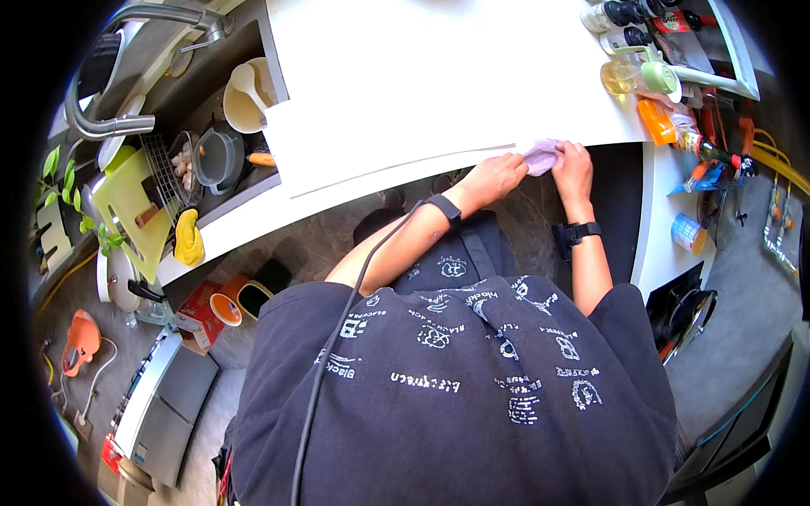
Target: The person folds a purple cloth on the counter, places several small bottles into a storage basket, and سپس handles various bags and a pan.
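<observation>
A small crumpled lilac cloth (541, 157) is stretched between my two hands at the front edge of the white countertop (443, 82). My left hand (502, 174) pinches its left side with the fingertips. The right side is gripped by my right hand (573, 166), fingers bent over it. Part of the cloth lies over the counter and part hangs past the edge. A thin dark line (405, 169) runs along the counter near its front edge and ends close to my left hand. Both wrists wear black bands.
At left, the sink (253, 180) holds a cream pot (243, 104) and a grey basin (219, 158). A yellow cloth (188, 238) hangs over its front edge. A glass jug with a green lid (658, 77), bottles and an orange packet (657, 121) crowd the right end.
</observation>
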{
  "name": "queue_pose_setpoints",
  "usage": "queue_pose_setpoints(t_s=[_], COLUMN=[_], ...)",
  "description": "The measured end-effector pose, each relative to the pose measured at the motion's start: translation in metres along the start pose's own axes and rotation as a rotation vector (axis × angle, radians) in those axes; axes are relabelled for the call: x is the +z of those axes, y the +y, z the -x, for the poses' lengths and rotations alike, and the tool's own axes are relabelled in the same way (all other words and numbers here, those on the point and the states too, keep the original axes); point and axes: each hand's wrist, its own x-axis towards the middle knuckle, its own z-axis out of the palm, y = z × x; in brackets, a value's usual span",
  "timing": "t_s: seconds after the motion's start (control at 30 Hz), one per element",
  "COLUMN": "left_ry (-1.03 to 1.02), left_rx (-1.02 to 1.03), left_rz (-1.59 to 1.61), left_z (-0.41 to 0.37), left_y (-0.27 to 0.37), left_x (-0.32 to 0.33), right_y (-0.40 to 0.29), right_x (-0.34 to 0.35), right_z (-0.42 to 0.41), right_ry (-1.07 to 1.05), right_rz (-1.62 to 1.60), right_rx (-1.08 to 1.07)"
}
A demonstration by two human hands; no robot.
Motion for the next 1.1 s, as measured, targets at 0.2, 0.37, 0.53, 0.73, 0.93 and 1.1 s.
queue_pose_setpoints(t_s=[0.2, 0.37, 0.53, 0.73, 0.93, 1.1], left_ry=[0.341, 0.172, 0.66, 1.18, 1.446, 1.623], left_rx=[-0.209, -0.127, -0.377, -0.559, -0.573, -0.707], left_rz=[-0.325, -0.582, -0.19, 0.466, 0.931, 0.997], left_z=[0.022, 0.016, 0.012, 0.138, 0.202, 0.24], left_y=[-0.012, -0.028, -0.022, -0.074, -0.055, -0.071], left_x=[-0.053, -0.048, -0.109, -0.236, -0.244, -0.191], right_y=[0.023, 0.012, -0.008, -0.02, -0.014, -0.028], right_x=[-0.03, -0.056, -0.085, -0.091, -0.025, 0.027], right_z=[-0.023, -0.053, -0.062, -0.072, -0.116, -0.114], right_ry=[0.152, 0.278, 0.373, 0.505, 0.333, 0.038], right_rz=[0.021, -0.045, -0.154, -0.231, -0.213, -0.127], right_rx=[0.039, 0.048, -0.039, -0.176, -0.123, -0.116])
